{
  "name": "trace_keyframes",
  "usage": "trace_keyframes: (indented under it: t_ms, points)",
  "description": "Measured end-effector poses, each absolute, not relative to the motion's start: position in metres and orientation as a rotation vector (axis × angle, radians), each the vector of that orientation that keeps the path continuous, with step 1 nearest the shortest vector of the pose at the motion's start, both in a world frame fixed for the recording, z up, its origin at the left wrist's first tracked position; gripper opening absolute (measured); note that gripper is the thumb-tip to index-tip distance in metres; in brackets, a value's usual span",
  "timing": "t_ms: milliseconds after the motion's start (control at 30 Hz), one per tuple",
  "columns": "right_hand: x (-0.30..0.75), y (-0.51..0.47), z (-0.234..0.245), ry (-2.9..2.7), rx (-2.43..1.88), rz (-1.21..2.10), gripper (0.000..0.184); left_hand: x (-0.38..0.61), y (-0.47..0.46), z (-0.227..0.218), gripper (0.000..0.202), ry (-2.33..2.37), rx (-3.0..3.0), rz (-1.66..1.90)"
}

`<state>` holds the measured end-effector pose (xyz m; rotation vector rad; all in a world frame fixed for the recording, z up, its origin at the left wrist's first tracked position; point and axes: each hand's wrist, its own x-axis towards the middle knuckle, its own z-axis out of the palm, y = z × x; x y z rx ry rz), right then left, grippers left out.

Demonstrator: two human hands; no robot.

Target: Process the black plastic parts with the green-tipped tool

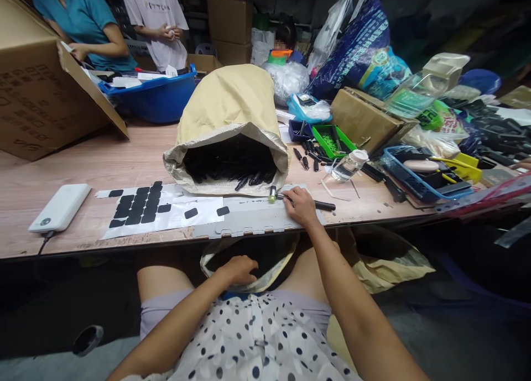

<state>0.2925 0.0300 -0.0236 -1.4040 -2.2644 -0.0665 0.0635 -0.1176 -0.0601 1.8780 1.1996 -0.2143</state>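
Head view, right hand [301,205] part-covering hammer [326,205], lower sack [274,277] dark inside

Top [249,353], one: off-white cloth, printed with scattered black dots, round to oval, large and small mixed; I see a narrow pale strip running down the front centre, details too blurred for me to read. Shorts [165,310], one pair: plain pale lilac, a fold line near the hem, legs bare beyond it. Forearms, two: bare. Left hand [241,270], right hand [301,205]: bare.
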Motion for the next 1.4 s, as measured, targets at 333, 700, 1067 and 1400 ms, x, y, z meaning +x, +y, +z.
trace_keyframes:
  t_ms: [333,700,1067,1400]
  points:
    - [0.290,0.030,-0.024,-2.255,-1.402,-0.024,0.027,0.043,0.002,0.043,0.018,1.754,1.766,0.895]
    - [0.289,0.030,-0.021,-2.271,-1.398,-0.023,0.025,0.015,0.019,0.012,0.011,2.023,1.837,0.874]
    - [0.293,0.027,-0.014,-2.287,-1.358,-0.026,0.027,0.005,-0.024,-0.006,0.011,1.647,1.954,0.789]
    - [0.220,-0.043,0.005,-2.145,-1.252,0.148,0.039,0.008,-0.023,-0.007,0.011,1.658,1.876,0.831]
